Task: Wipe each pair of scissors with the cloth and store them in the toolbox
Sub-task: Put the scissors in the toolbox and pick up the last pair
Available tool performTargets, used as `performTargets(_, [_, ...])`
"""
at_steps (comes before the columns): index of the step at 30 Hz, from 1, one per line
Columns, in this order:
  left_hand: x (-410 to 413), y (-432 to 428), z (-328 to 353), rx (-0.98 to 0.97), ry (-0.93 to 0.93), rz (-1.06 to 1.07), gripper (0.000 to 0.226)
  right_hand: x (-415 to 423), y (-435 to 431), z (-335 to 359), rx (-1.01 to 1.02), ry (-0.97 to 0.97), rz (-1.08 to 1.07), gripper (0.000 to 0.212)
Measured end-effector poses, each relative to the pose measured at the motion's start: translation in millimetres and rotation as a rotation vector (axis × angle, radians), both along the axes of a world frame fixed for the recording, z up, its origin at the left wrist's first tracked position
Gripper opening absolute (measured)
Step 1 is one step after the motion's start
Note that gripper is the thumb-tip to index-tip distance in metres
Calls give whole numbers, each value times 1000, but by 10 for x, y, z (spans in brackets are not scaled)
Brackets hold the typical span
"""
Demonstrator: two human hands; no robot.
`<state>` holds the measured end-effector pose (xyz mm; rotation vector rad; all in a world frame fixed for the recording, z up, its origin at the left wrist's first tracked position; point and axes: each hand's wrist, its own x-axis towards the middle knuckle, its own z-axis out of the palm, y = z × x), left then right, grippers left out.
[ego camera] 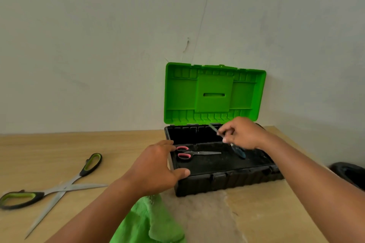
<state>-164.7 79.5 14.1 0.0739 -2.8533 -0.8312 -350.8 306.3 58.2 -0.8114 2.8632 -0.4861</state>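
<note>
Pinched near the pivot in right hand (243, 134), low over open toolbox (227, 180): dark-handled scissors (240, 153). Judged light, rigid, slick-bladed; safest taken at handles. Box corner gripped by left hand (156, 165).

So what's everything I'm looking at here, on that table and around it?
toolbox: one, black, its green lid open, on the table by the wall
pink-handled scissors: one pair, closed, lying inside the toolbox
dark-handled scissors: one pair, held over the toolbox's right part
green-handled scissors: one pair, open, on the table at left
cloth: one, green, nearest the camera
table: one, light wood
black object: one, far right, cut off, unclear
left hand: holds the toolbox's near-left corner
right hand: pinches the dark-handled scissors
</note>
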Motion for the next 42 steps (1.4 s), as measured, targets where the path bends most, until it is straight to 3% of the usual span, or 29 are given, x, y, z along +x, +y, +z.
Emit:
performTargets(5, [-4, -22, -11, 7, 20, 6, 82, 112, -300, -206, 365, -14, 265, 34])
performTargets(16, [34, -9, -94, 44, 61, 21, 79, 317, -670, -306, 467, 63, 356, 37])
performTargets(19, [106, -40, -147, 4, 93, 37, 78, 356, -672, -319, 481, 114, 326, 28])
performTargets(22, [241, -217, -187, -7, 116, 97, 67, 407, -666, -248, 393, 162, 259, 19])
performTargets(26, [476, -735, -186, -67, 98, 273, 37, 737, -711, 7, 18, 193, 230, 14])
performTargets(30, [788, -1398, -201, -202, -40, 471, 35, 1444, -867, 119, -332, 63, 261, 14])
performTargets(35, [1220, -1890, -262, -292, -251, 512, 37, 2045, -1074, -154, -268, 77, 243, 12])
performTargets(38, [1376, -1970, -338, -315, -296, 457, 35, 2224, -1123, -338, -84, 103, 111, 49])
performTargets(42, [1477, -1949, -409, -336, -290, 400, 31, 2415, -1051, -450, 200, -19, 35, 99])
